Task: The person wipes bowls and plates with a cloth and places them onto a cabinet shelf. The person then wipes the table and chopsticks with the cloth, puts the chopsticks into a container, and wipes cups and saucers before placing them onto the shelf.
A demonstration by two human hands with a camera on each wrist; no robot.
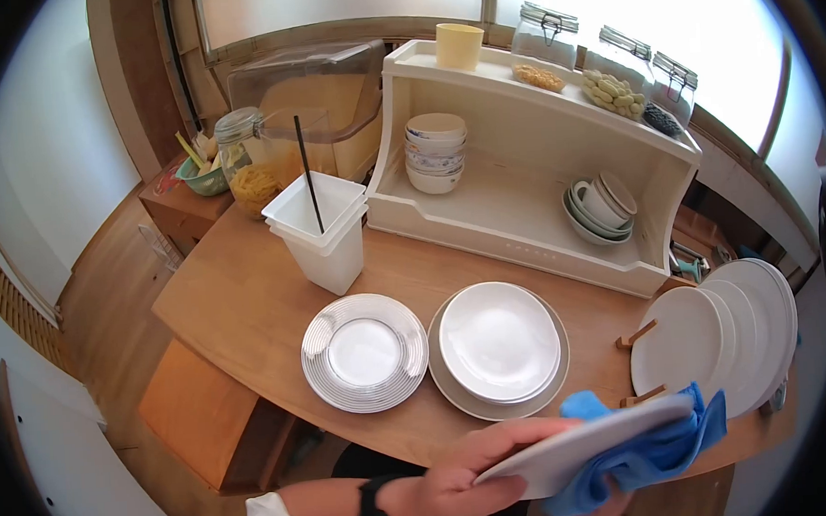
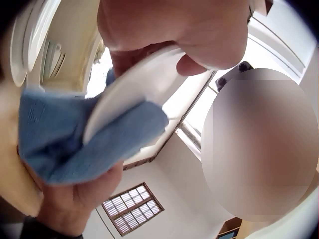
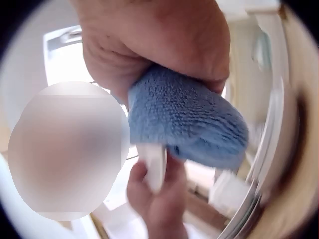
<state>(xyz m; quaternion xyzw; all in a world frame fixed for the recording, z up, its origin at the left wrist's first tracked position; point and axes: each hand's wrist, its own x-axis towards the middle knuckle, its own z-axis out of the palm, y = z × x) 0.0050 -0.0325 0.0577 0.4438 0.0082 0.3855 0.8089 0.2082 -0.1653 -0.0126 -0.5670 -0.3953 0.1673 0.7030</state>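
My left hand (image 1: 462, 484) grips the near edge of a white plate (image 1: 559, 456), thumb on one face and fingers on the other. The plate is held tilted over the table's front edge. A blue cloth (image 1: 652, 456) wraps its far rim, covering both faces there. From beneath, my right hand (image 1: 606, 509) holds that cloth against the plate, mostly hidden in the head view. The right wrist view shows the fingers of the right hand (image 3: 164, 42) curled over the bunched terry cloth (image 3: 187, 117). In the left wrist view the cloth (image 2: 60, 134) folds around the plate's rim.
On the wooden table (image 1: 237, 295) lie a ridged-rim plate (image 1: 315, 356) and stacked white plates (image 1: 498, 338). More plates stand in a rack (image 1: 679, 337) at right. Behind are white square containers (image 1: 324, 253) with a black stick and a cream shelf (image 1: 514, 234) holding bowls, cups and jars.
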